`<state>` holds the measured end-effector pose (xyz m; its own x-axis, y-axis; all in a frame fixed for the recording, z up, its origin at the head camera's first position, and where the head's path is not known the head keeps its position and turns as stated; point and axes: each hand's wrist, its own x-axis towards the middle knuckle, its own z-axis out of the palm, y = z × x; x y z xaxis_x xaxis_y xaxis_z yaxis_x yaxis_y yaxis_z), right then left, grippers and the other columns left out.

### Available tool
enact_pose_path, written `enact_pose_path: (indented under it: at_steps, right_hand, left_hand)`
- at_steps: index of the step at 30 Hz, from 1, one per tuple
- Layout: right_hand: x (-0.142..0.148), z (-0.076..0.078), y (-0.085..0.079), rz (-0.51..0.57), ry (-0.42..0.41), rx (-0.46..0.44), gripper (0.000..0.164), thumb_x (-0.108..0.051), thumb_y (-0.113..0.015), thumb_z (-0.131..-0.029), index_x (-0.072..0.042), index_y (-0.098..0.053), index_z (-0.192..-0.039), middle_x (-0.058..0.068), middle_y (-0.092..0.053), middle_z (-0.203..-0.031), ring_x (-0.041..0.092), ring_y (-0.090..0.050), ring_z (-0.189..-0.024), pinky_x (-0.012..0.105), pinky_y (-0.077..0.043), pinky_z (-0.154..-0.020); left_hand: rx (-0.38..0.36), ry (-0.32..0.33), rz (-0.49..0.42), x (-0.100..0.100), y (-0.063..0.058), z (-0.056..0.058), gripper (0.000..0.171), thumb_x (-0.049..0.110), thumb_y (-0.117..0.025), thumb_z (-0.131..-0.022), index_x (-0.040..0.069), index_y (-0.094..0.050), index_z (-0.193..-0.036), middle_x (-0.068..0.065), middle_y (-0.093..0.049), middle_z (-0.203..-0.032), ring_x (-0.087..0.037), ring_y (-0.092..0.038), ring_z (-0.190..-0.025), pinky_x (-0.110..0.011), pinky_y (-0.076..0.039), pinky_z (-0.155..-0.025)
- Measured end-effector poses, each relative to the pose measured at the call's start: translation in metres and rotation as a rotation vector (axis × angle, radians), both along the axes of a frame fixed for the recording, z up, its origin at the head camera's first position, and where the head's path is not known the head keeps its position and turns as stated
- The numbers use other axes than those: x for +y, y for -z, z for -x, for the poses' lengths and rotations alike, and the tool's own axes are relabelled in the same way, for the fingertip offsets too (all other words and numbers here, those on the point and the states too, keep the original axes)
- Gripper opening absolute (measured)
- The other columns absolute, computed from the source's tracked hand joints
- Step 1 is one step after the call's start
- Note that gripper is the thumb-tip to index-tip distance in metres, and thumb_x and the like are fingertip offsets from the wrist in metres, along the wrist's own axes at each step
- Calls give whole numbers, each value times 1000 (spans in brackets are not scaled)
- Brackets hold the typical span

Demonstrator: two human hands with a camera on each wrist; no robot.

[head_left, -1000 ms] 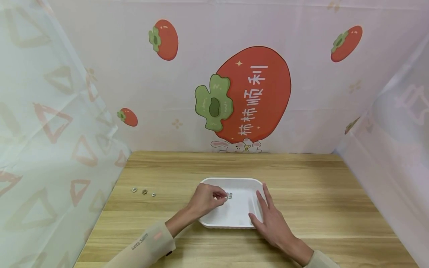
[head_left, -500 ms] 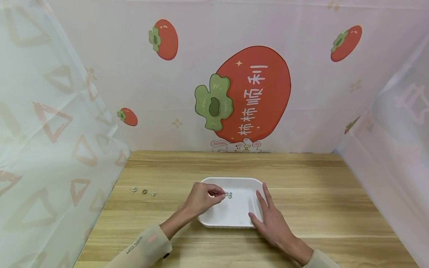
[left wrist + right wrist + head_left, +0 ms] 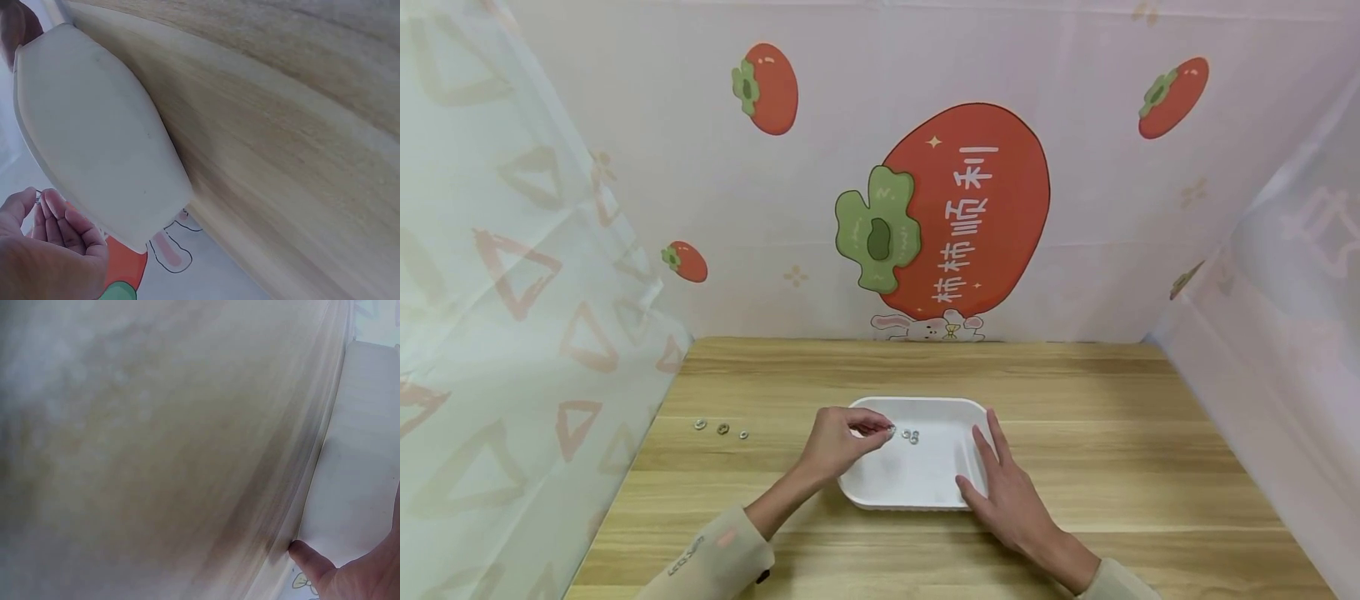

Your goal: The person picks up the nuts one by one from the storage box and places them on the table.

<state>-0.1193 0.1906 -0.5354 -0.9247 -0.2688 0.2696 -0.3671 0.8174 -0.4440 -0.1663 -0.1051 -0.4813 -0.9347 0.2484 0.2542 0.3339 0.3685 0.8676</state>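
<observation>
Over the left part of a white rectangular tray point(image 3: 880, 492), my left hand point(image 3: 841, 443) pinches a small shiny metal ring point(image 3: 891, 431) between thumb and fingertips. The left wrist view shows a glint of that ring point(image 3: 38, 197) at the fingertips, most of it hidden. Three more small metal rings point(image 3: 913, 440) lie close together on the tray floor, just right of the held one. My right hand point(image 3: 1011, 496) rests with spread fingers over the tray's right rim. Its thumb point(image 3: 309, 559) touches the tray's side in the right wrist view.
Three small rings lie in a row on the wooden table point(image 3: 1112, 442) at the left: a silvery one point(image 3: 701, 425), a darker one point(image 3: 723, 429) and a smaller one point(image 3: 743, 435). A printed cloth backdrop point(image 3: 820, 183) hangs behind, with more cloth on both sides.
My left hand has drawn back to the left from the ring cluster, holding one ring. A ring beside the other two in the tray now shows uncovered. The right hand has stayed in place.
</observation>
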Motion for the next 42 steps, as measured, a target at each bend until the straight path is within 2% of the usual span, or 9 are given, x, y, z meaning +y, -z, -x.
enact_pose_path:
  at_steps: [4, 8, 11, 18, 26, 30, 36, 42]
  right_hand:
    - [0, 0, -1, 1, -4, 1, 78, -37, -69, -100, 4, -39, -160, 19, -12, -176, 44, -68, -116, 59, -58, -89]
    - [0, 0, -2, 11, -5, 3, 78, -36, -70, -100, 4, -40, -159, 20, -14, -175, 40, -71, -107, 57, -59, -86]
    - [0, 0, -1, 16, -6, 1, 77, -36, -70, -100, 4, -40, -159, 19, -13, -176, 38, -72, -102, 57, -59, -84]
    - [0, -1, 0, 17, -9, 20, 77, -35, -71, -99, 4, -41, -159, 15, -12, -177, 40, -72, -100, 57, -59, -85]
    - [0, -1, -1, 15, -10, 19, 77, -35, -70, -100, 5, -41, -158, 18, -14, -176, 39, -72, -100, 57, -59, -84]
    - [0, -1, -1, 10, -6, 16, 77, -36, -70, -99, 4, -41, -159, 16, -12, -176, 39, -72, -99, 57, -59, -85]
    - [0, -2, -2, 13, -9, 20, 77, -35, -71, -99, 4, -41, -159, 14, -11, -177, 41, -72, -102, 59, -59, -85]
    - [0, -2, -2, 11, -13, 25, 77, -35, -70, -99, 4, -41, -159, 14, -11, -177, 41, -72, -102, 60, -59, -83]
  left_hand:
    - [-26, -48, -20, -8, -1, -1, 8, 12, -87, -87, 10, -85, -94, 5, -80, -86, -4, -71, -74, -23, -58, -68]
    - [-66, -83, -55, -16, -4, -2, 7, 14, -88, -88, 15, -85, -94, 4, -80, -90, -8, -71, -78, -21, -57, -67]
    - [-86, -104, -85, -22, -4, -2, 7, 13, -87, -88, 15, -85, -94, 2, -81, -92, -11, -72, -80, -21, -57, -68]
    - [-102, -154, -129, -35, -2, -6, 7, 10, -87, -88, 14, -85, -93, 0, -81, -91, -12, -72, -81, -21, -56, -69]
    - [-87, -230, -114, -53, 0, -8, 9, 13, -87, -88, 15, -85, -97, 0, -81, -90, -12, -73, -83, -21, -55, -69]
    - [-93, -262, -134, -62, 3, -9, 12, 14, -87, -88, 11, -85, -99, -3, -81, -92, -11, -74, -84, -21, -57, -72]
    - [-105, -278, -148, -74, 4, -9, 15, 15, -87, -88, 9, -84, -101, -5, -81, -94, -11, -75, -85, -22, -59, -76]
    - [-92, -319, -104, -86, 4, -9, 14, 16, -87, -88, 11, -84, -101, -2, -81, -92, -10, -75, -85, -22, -58, -73]
